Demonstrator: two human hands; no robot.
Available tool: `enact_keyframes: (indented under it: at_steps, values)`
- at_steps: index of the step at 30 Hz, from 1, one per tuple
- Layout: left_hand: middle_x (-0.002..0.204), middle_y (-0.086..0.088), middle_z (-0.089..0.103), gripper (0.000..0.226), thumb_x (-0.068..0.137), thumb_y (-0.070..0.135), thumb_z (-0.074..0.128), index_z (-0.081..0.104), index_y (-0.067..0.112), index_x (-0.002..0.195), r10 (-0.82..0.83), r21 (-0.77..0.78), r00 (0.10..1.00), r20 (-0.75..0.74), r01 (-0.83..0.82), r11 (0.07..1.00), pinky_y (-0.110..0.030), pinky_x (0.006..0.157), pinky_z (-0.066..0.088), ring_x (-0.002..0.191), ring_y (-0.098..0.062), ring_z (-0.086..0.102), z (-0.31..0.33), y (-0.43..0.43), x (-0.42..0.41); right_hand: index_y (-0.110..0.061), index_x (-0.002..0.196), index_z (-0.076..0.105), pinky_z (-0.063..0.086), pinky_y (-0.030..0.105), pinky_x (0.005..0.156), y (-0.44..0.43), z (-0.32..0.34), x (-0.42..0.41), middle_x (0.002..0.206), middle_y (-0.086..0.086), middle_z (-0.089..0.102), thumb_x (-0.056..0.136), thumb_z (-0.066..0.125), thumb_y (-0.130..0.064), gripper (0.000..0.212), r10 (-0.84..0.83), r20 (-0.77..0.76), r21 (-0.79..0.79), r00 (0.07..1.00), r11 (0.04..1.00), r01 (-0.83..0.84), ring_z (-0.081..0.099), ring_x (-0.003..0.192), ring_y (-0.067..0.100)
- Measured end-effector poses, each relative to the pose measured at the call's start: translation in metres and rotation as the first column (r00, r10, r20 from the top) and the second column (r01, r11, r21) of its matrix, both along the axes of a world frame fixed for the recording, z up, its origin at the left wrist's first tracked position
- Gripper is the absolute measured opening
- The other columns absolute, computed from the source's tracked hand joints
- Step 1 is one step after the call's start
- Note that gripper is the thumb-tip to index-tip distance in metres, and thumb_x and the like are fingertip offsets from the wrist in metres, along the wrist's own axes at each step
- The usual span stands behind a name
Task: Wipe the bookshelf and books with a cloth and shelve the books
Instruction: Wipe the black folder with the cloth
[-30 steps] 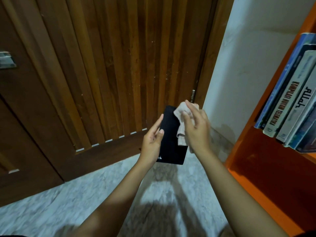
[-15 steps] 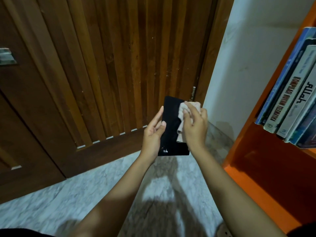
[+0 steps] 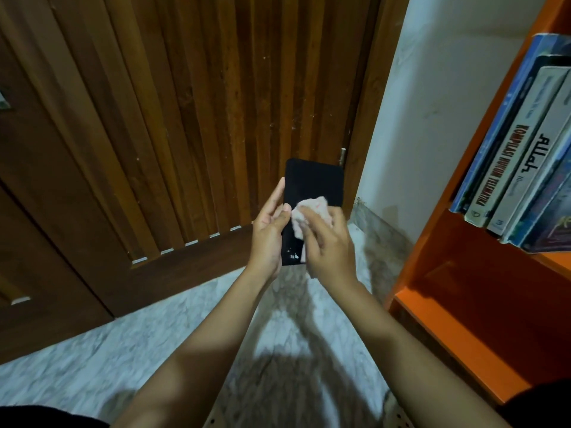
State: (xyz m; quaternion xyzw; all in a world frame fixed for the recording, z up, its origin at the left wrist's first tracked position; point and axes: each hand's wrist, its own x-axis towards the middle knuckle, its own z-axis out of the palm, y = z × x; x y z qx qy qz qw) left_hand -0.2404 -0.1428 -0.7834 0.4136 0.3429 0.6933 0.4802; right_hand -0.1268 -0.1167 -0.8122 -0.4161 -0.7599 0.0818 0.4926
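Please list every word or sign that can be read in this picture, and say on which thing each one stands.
"KOMPILASI HUKUM TELEMATIKA": on the white book spine.
"Allah": on the pale spine beside it.
Too small to read: print on the blue spine.
Too blurred to read: white mark at the lower edge of the black book.

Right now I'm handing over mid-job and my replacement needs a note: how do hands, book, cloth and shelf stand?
Left hand holds the black book by its left edge, upright before the door.
Right hand presses the cloth on the cover's lower half.
Shelf at right; other books lean on its upper level.
Done: wiping of this book under way. Left: finish it, shelve it.
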Motion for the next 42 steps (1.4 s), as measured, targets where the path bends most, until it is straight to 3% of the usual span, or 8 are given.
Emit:
enact_keyframes:
  at_steps: [7,12,20,27,31,35,40,42]
  values:
    - [0.137,-0.004,0.053,0.041,0.095,0.011,0.050,0.053,0.040,0.124,0.080,-0.031,0.996,0.040,-0.078,0.996,-0.050,0.110,0.035,0.127,-0.022,0.050,-0.004,0.003,-0.009,-0.023,0.122,0.061,0.049,0.022,0.077,0.005,-0.025,0.022,0.115,0.004,0.049,0.096,0.049,-0.022,0.028,-0.154,-0.186,-0.230,0.970,0.967,0.109,0.051,0.100,0.015]
    - [0.138,-0.004,0.053,0.041,0.096,0.011,0.049,0.054,0.039,0.125,0.109,-0.043,0.988,0.105,-0.105,0.994,-0.052,0.108,0.036,0.126,-0.024,0.050,-0.004,0.011,-0.010,-0.024,0.123,0.061,0.047,0.026,0.080,-0.011,-0.040,0.016,0.114,0.008,0.051,0.094,0.043,-0.031,0.035,0.085,0.045,-0.061,0.995,0.995,-0.082,0.052,0.100,0.018]
    - [0.123,0.008,0.061,0.039,0.099,0.012,0.044,0.051,0.035,0.128,0.159,-0.148,0.966,0.206,-0.130,0.980,-0.051,0.102,0.044,0.119,-0.023,0.056,-0.001,0.015,-0.015,-0.027,0.135,0.046,0.038,0.018,0.104,-0.007,-0.036,0.019,0.141,-0.005,0.047,0.096,0.048,-0.031,0.039,-0.017,-0.428,-0.460,0.904,0.865,-0.201,0.044,0.128,0.008]
    - [0.141,0.003,0.046,0.048,0.101,0.022,0.039,0.025,0.032,0.146,0.080,-0.092,0.984,-0.159,-0.095,0.991,-0.047,0.107,0.038,0.130,-0.018,0.046,-0.012,0.015,-0.014,-0.018,0.119,0.055,0.046,0.009,0.087,0.004,-0.023,0.017,0.123,0.002,0.058,0.096,0.050,-0.015,0.023,-0.123,-0.614,-0.473,0.779,0.848,-0.238,0.056,0.112,0.013]
    - [0.141,0.005,0.047,0.068,0.088,0.046,0.052,0.016,0.043,0.146,0.018,-0.165,0.957,-0.289,-0.068,0.984,-0.047,0.105,0.039,0.127,-0.017,0.047,-0.030,0.008,-0.013,-0.021,0.116,0.056,0.045,0.004,0.080,0.011,-0.017,0.020,0.116,-0.003,0.059,0.096,0.050,-0.015,0.021,-0.170,-0.597,-0.492,0.784,0.850,-0.190,0.056,0.108,0.010]
    - [0.119,-0.006,0.056,0.066,0.093,0.037,0.051,0.010,0.055,0.141,0.033,-0.183,0.955,-0.296,-0.090,0.979,-0.030,0.061,0.047,0.079,-0.023,0.046,-0.035,0.005,-0.019,-0.019,0.117,0.059,0.036,-0.006,0.075,0.012,-0.019,0.024,0.115,-0.007,0.058,0.097,0.049,-0.017,0.023,-0.118,-0.432,-0.482,0.894,0.868,-0.118,0.052,0.102,0.003]
    - [0.099,-0.011,0.058,0.061,0.099,0.023,0.045,0.013,0.053,0.142,-0.008,-0.178,0.970,-0.243,-0.036,0.983,-0.030,0.067,0.050,0.076,-0.023,0.058,-0.024,0.003,-0.023,-0.019,0.122,0.061,0.027,-0.006,0.077,0.012,-0.020,0.023,0.114,-0.001,0.052,0.098,0.047,-0.022,0.028,-0.123,-0.197,-0.393,0.973,0.919,0.037,0.043,0.101,0.005]
    - [0.124,-0.018,0.042,0.060,0.100,0.015,0.042,0.017,0.048,0.143,-0.032,-0.170,0.976,-0.217,-0.006,0.985,-0.045,0.074,0.020,0.100,-0.025,0.025,-0.017,0.000,-0.021,-0.022,0.124,0.060,0.031,0.005,0.083,0.010,-0.018,0.019,0.114,0.000,0.045,0.098,0.046,-0.025,0.029,-0.129,-0.163,-0.385,0.978,0.921,0.057,0.039,0.102,0.005]
